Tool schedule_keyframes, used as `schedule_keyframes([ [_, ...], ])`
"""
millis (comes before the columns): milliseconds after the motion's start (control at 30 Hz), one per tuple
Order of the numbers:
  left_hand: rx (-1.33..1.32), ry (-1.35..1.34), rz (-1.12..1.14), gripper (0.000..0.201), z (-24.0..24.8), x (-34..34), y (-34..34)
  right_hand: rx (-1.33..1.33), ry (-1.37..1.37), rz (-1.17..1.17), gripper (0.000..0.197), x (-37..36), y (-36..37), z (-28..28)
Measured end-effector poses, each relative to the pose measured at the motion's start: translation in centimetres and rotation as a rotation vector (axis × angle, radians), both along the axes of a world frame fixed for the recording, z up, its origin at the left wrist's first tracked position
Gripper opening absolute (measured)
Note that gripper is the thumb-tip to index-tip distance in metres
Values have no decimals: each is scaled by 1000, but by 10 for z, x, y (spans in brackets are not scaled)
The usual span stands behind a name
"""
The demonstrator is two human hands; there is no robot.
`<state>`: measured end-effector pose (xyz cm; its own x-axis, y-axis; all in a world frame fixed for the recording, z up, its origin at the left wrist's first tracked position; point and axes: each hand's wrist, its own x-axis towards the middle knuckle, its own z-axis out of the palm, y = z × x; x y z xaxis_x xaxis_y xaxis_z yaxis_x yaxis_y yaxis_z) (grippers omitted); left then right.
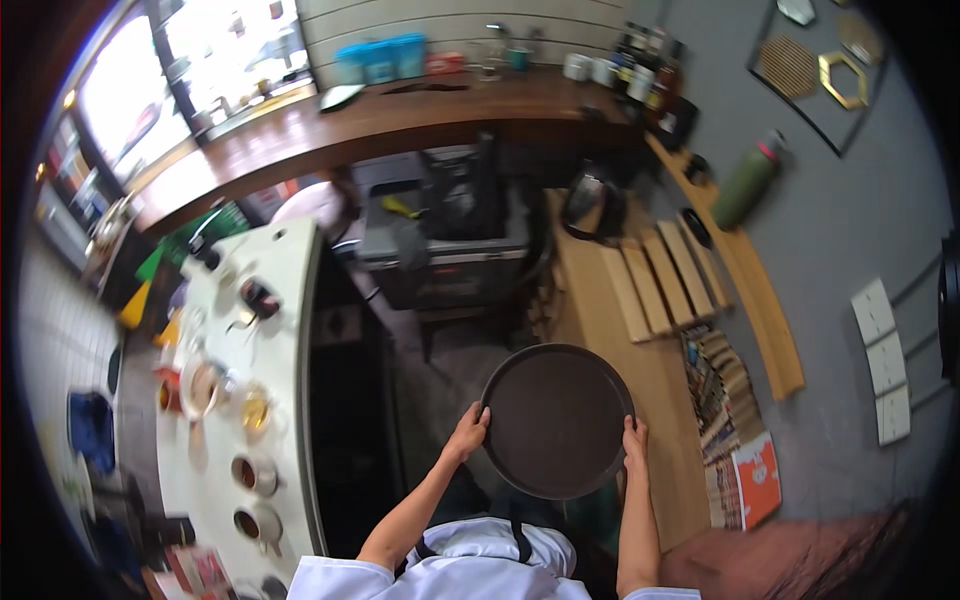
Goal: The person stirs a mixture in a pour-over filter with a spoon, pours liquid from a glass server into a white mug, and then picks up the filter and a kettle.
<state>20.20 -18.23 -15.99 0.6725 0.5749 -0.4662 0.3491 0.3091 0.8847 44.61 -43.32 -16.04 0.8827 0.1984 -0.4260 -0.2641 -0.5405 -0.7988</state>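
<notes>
A round dark brown serving tray is held out in front of my body, its bare face showing. My left hand is closed on its left rim, and my right hand is closed on the right rim. Nothing lies on the tray. Some of the fingers are hidden behind its edge. To the right, beneath and beside the tray, runs a light wooden bench.
On the left, a white counter carries mugs, a glass and a bowl. A kettle, wooden slats and a row of books occupy the bench. Ahead stands a grey cooler box under a dark wooden shelf.
</notes>
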Motion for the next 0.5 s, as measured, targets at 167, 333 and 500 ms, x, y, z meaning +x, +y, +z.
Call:
schedule_keyframes([
  [167, 28, 142, -263, 50, -59, 99, -17, -310, 125, -300, 54, 9, -58, 0],
  [333, 153, 182, -455, 49, -36, 145, -55, -442, -95, -408, 49, 7, -120, -50],
  [500, 249, 224, -525, 46, -57, 166, -66, -607, -158, -426, 44, 23, -141, -58],
])
